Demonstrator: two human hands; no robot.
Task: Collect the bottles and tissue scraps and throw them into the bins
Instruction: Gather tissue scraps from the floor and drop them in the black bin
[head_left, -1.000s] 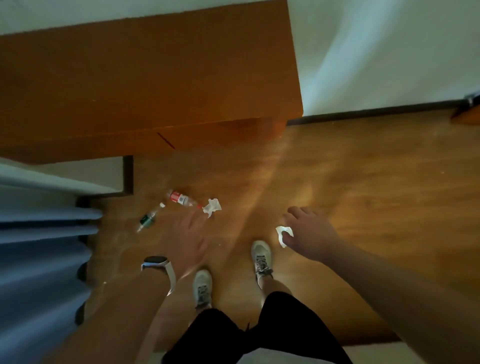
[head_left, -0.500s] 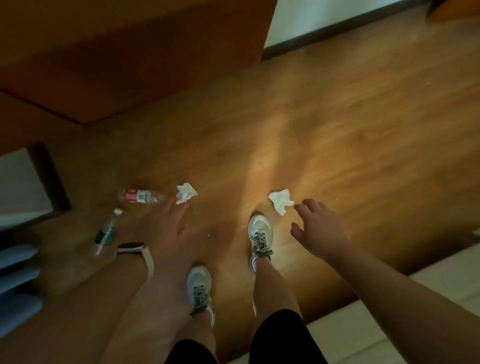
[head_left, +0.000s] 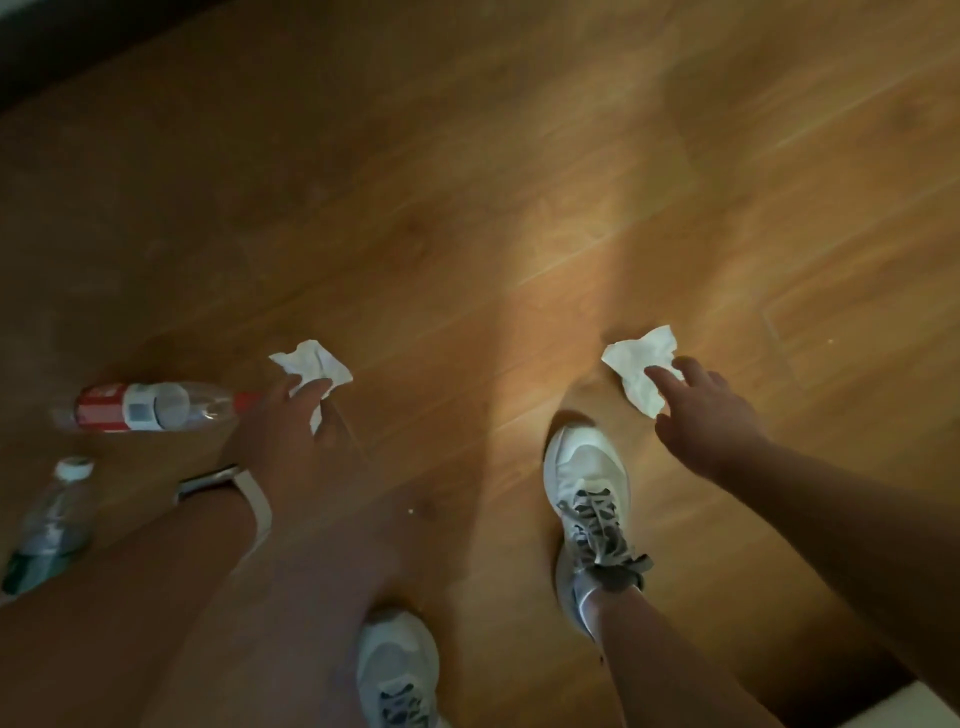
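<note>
Two crumpled white tissue scraps lie on the wooden floor. My left hand (head_left: 291, 426) has its fingertips on the left tissue scrap (head_left: 311, 364), fingers spread over its near edge. My right hand (head_left: 701, 410) reaches down with fingers apart, its fingertips touching the right tissue scrap (head_left: 641, 369). A clear bottle with a red label (head_left: 150, 408) lies on its side just left of my left hand. A second clear bottle with a white cap and green label (head_left: 49, 525) lies at the left edge. No bin is in view.
My two white sneakers stand on the floor, the right one (head_left: 587, 488) just below the right tissue, the left one (head_left: 397, 670) at the bottom. A white band sits on my left wrist (head_left: 234, 488). A dark skirting (head_left: 62, 62) runs along the top left.
The view has dropped closer to the floor. Both hands have moved down and forward onto the two tissue scraps, which they were short of before.
</note>
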